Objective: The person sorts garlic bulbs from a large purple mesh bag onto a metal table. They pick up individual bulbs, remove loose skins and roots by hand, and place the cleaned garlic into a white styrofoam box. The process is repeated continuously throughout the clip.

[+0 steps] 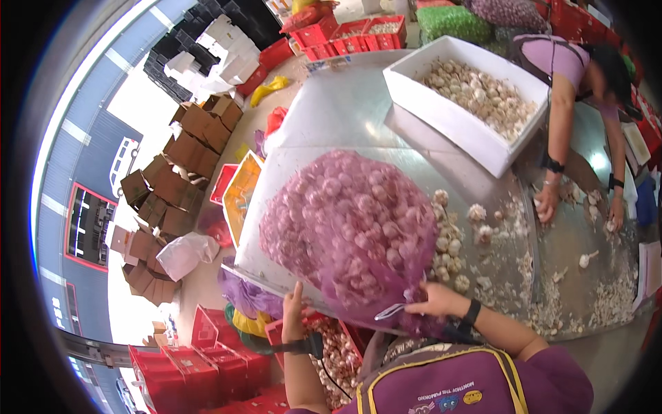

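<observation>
A large purple mesh bag full of garlic bulbs (351, 222) lies on the metal table (341, 108) in front of me. My right hand (437, 300) grips the gathered mesh at the bag's near end, beside a white drawstring. At the table's near edge, my left hand (296, 308) is by the bag's lower left side, one digit pointing up; its other fingers are partly hidden, and whether they hold mesh cannot be told. Loose garlic bulbs (449, 248) lie against the bag's right side.
A white foam box of garlic (445, 111) stands at the table's back. A co-worker (561, 103) handles garlic at the right, amid scattered skins (551, 305). A red crate of garlic (357, 339) sits below the near edge, red crates (201, 362) at lower left, a yellow crate (243, 191) beside the table.
</observation>
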Motion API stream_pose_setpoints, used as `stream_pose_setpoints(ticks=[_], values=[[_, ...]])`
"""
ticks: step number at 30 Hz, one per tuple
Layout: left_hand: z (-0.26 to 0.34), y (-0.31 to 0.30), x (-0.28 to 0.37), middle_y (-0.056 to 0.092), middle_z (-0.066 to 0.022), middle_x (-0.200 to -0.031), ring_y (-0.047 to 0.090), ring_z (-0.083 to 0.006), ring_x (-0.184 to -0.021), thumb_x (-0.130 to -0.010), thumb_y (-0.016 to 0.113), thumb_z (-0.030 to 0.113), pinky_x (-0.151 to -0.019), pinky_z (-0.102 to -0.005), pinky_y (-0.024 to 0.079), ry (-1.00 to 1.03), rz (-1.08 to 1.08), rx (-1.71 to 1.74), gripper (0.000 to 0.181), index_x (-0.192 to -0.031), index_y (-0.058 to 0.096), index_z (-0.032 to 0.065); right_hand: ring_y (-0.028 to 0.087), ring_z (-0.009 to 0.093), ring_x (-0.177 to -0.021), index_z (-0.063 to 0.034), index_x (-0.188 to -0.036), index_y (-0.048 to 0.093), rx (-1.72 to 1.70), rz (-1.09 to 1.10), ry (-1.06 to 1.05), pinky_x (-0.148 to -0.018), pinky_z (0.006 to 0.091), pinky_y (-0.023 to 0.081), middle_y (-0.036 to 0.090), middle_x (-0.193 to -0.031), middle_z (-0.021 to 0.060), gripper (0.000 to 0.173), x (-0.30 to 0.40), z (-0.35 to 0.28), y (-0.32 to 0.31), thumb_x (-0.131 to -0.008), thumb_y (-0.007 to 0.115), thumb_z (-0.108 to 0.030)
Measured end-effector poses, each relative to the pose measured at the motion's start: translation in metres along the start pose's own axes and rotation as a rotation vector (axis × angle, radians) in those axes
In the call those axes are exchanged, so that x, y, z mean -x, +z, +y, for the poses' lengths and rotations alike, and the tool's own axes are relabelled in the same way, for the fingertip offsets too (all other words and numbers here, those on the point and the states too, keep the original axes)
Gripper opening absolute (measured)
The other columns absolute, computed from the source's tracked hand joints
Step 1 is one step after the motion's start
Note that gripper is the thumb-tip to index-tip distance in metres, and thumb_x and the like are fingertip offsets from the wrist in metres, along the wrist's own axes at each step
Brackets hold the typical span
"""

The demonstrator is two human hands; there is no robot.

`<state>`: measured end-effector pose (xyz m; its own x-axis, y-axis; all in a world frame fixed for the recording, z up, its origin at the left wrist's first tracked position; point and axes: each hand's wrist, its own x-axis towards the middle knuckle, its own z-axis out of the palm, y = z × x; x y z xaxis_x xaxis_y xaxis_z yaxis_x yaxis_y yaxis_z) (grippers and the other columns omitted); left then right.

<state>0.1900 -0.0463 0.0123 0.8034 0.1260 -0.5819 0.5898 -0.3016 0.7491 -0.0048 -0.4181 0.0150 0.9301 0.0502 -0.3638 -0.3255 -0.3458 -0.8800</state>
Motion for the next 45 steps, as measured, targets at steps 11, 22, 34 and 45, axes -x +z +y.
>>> stream_pose_setpoints(ticks=[11,22,34,45], values=[[-0.023,-0.005,-0.121,0.054,-0.0188,-0.127,0.061,-0.0323,-0.106,-0.096,0.055,0.045,-0.091,-0.0440,0.053,-0.305,-0.739,0.192,0.060,-0.141,0.039,0.0078,0.056,0.027,-0.101,-0.0059,-0.095,0.069,-0.113,0.258,-0.481,-0.093,0.0388,0.040,0.065,-0.093,0.0085,0.011,-0.109,-0.090,-0.071,-0.085,0.064,-0.008],[0.114,0.135,-0.146,0.037,-0.0168,-0.147,0.044,-0.0318,-0.130,-0.097,0.049,0.048,-0.107,-0.0450,0.040,-0.108,-0.933,0.850,0.068,-0.149,0.028,0.0102,0.058,0.025,-0.069,-0.0103,-0.082,0.063,0.529,0.965,-1.320,-0.074,0.0361,0.043,0.063,-0.076,0.0053,0.015,-0.330,-0.346,-0.190,-0.089,0.049,-0.010],[0.364,0.311,-0.235,0.050,-0.0218,-0.132,0.051,-0.0360,-0.121,-0.089,0.060,0.015,-0.105,-0.0395,0.042,0.765,-1.073,0.256,0.057,-0.139,0.038,-0.0048,0.055,0.023,-0.120,-0.0043,-0.136,0.047,0.465,0.630,-0.330,-0.098,0.0344,0.047,0.057,-0.131,0.0152,0.047,-0.291,-0.192,-0.286,-0.092,0.061,-0.015],[0.114,0.168,-0.139,0.052,-0.0172,-0.129,0.054,-0.0313,-0.116,-0.080,0.067,-0.002,-0.087,-0.0370,0.051,0.963,-0.728,-0.617,0.049,-0.127,0.056,0.0040,0.058,0.025,-0.103,-0.0095,-0.122,0.055,0.172,0.728,0.534,-0.085,0.0352,0.049,0.057,-0.118,0.0091,0.038,-0.067,0.007,-0.093,-0.084,0.058,-0.004]])
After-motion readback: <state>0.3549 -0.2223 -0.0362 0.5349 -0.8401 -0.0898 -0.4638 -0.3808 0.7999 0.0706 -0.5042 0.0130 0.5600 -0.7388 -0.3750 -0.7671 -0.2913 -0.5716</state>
